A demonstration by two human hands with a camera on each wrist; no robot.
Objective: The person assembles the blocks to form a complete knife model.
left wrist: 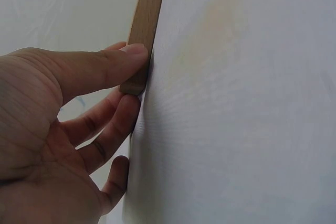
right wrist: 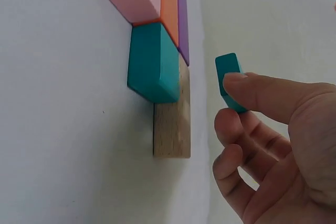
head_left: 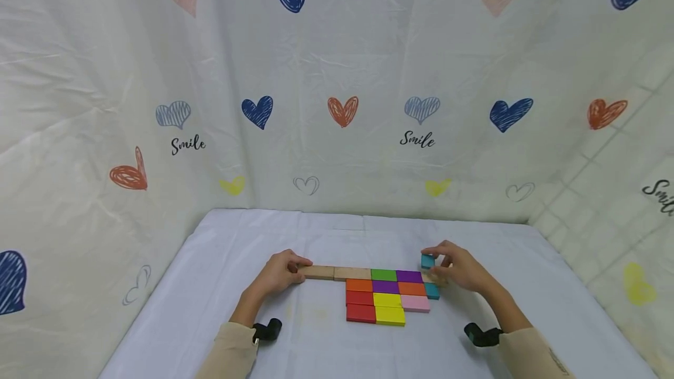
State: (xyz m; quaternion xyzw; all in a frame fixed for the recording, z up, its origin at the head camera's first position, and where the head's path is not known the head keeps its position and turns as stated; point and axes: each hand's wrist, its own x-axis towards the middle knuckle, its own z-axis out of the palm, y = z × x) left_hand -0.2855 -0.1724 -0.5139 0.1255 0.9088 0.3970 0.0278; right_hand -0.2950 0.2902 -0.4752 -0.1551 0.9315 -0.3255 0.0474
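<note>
At the left end of a row of blocks, my left hand (head_left: 278, 269) pinches the end of a plain wooden block (head_left: 319, 272); in the left wrist view the thumb lies across that block (left wrist: 148, 17). My right hand (head_left: 464, 268) holds a small teal block (head_left: 427, 261) between thumb and fingers, just beyond the row's right end. Below that hand, another teal block (right wrist: 152, 64) sits against a plain wooden block (right wrist: 172, 132). Green (head_left: 384, 275) and purple (head_left: 409, 276) blocks continue the back row.
In front of the back row lie several coloured blocks side by side, among them red (head_left: 360, 313), yellow (head_left: 389, 316), pink (head_left: 415, 303) and orange (head_left: 359, 285). A white cloth (head_left: 326, 350) covers the table. A curtain printed with hearts (head_left: 368, 157) hangs behind it.
</note>
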